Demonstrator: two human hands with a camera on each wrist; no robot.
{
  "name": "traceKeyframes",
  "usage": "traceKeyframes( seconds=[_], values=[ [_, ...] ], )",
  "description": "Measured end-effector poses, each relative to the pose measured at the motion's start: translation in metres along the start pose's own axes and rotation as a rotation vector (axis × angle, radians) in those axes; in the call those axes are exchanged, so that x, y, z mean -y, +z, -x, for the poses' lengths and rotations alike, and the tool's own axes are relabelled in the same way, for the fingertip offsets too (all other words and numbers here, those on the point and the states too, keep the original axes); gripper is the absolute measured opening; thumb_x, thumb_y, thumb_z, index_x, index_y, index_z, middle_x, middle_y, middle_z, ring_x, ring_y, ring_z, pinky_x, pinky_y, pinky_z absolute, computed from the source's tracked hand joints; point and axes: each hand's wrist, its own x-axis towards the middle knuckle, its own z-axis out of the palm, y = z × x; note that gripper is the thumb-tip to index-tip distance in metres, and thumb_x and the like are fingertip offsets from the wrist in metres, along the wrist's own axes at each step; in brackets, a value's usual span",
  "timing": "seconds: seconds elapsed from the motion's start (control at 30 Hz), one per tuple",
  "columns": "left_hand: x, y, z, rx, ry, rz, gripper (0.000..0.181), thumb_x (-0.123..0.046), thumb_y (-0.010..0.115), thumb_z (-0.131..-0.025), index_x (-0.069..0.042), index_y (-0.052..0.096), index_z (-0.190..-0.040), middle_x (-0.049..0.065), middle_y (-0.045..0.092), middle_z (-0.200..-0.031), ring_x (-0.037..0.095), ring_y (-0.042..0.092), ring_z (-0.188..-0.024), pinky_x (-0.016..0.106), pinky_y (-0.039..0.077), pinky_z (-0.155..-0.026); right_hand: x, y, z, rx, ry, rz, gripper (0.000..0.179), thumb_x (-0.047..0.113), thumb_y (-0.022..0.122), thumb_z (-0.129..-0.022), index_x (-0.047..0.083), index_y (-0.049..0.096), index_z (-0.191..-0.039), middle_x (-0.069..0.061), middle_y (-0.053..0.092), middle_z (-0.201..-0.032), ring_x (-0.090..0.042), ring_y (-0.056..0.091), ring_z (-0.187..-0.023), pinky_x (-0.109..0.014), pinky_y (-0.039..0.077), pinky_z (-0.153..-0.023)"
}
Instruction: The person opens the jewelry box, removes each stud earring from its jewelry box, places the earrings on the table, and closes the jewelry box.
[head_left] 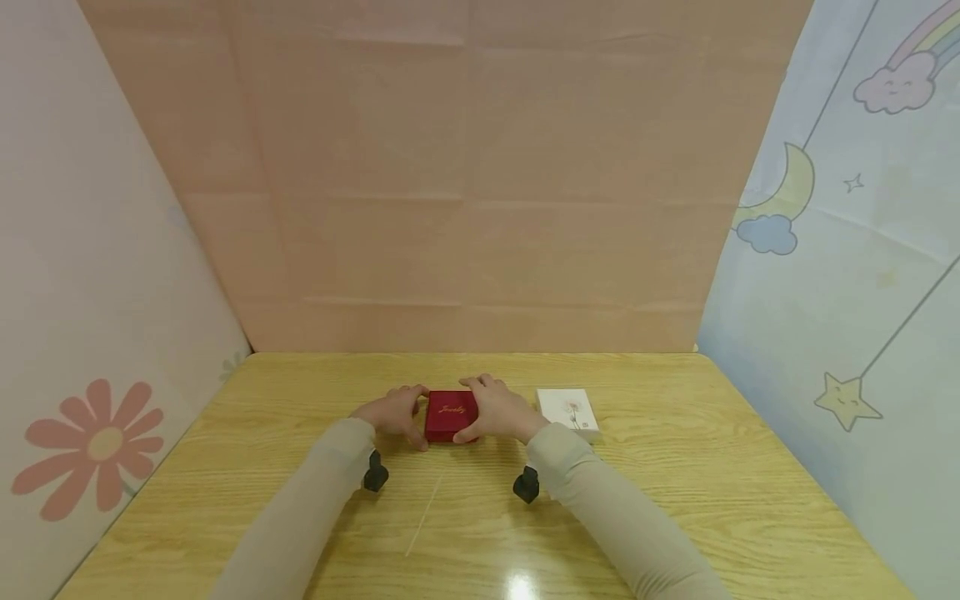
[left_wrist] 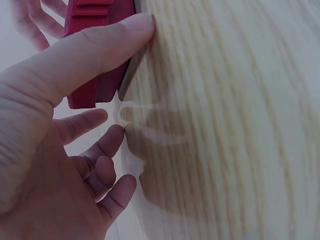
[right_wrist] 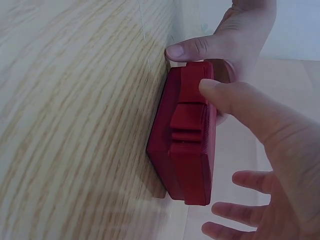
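A dark red jewelry box with gold lettering on its lid and a ribbon bow along its front side sits on the wooden table. Around its left end is my left hand, thumb stretched by the front corner and the other fingers loosely bent beside the end. My right hand holds the box from the right. Its thumb presses the upper front edge at the bow, while its fingers reach over to the back edge, partly hidden.
A square white box with a flower print lies to the right, just beyond my right wrist. Dark wrist mounts hang under both sleeves. The wooden table meets a tan panel at the back and printed side walls.
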Motion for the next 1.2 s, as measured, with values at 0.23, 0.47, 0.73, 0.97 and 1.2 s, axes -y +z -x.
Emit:
traceKeyframes(
  seconds=[0.23,0.47,0.73,0.97,1.2],
  values=[
    [-0.0003,0.0003,-0.0006,-0.004,-0.009,-0.002,0.092,-0.032,0.092,-0.059,-0.013,0.045,-0.136,0.006,0.059,-0.117,0.026,0.050,-0.112,0.053,0.043,-0.095,-0.0005,0.0006,0.0000,-0.001,-0.006,-0.005,0.101,0.055,0.082,-0.067,0.017,0.035,-0.149,-0.012,0.042,-0.144,-0.031,0.047,-0.122,-0.049,0.051,-0.083],
    [-0.0009,0.0006,-0.0005,-0.002,-0.012,0.007,0.094,-0.032,0.092,-0.058,-0.012,0.045,-0.137,0.007,0.058,-0.120,0.027,0.050,-0.114,0.054,0.043,-0.095,-0.0019,0.0011,-0.0001,-0.006,0.003,-0.007,0.101,0.056,0.082,-0.067,0.018,0.036,-0.148,-0.011,0.042,-0.145,-0.031,0.047,-0.123,-0.050,0.051,-0.084],
    [-0.0002,0.0011,-0.0009,0.004,-0.019,0.028,0.095,-0.030,0.092,-0.059,-0.008,0.044,-0.139,0.009,0.057,-0.125,0.028,0.051,-0.118,0.052,0.043,-0.097,-0.0014,0.0008,0.0002,-0.008,0.011,-0.017,0.101,0.055,0.082,-0.067,0.018,0.035,-0.149,-0.012,0.042,-0.144,-0.031,0.047,-0.122,-0.051,0.050,-0.085],
    [0.0010,0.0020,-0.0030,0.005,-0.018,0.037,0.092,-0.031,0.092,-0.060,-0.010,0.046,-0.136,0.009,0.058,-0.123,0.027,0.052,-0.116,0.052,0.044,-0.096,-0.0018,0.0007,-0.0005,-0.012,0.013,-0.005,0.102,0.055,0.083,-0.066,0.018,0.035,-0.149,-0.012,0.042,-0.144,-0.031,0.047,-0.122,-0.050,0.051,-0.084],
    [0.0008,0.0004,-0.0025,0.020,-0.008,0.064,0.096,-0.028,0.093,-0.059,-0.014,0.042,-0.140,0.010,0.056,-0.127,0.029,0.052,-0.120,0.054,0.042,-0.098,-0.0028,0.0004,-0.0008,-0.022,0.007,0.000,0.102,0.054,0.083,-0.066,0.017,0.036,-0.148,-0.012,0.044,-0.142,-0.031,0.049,-0.118,-0.049,0.051,-0.082]
  ],
)
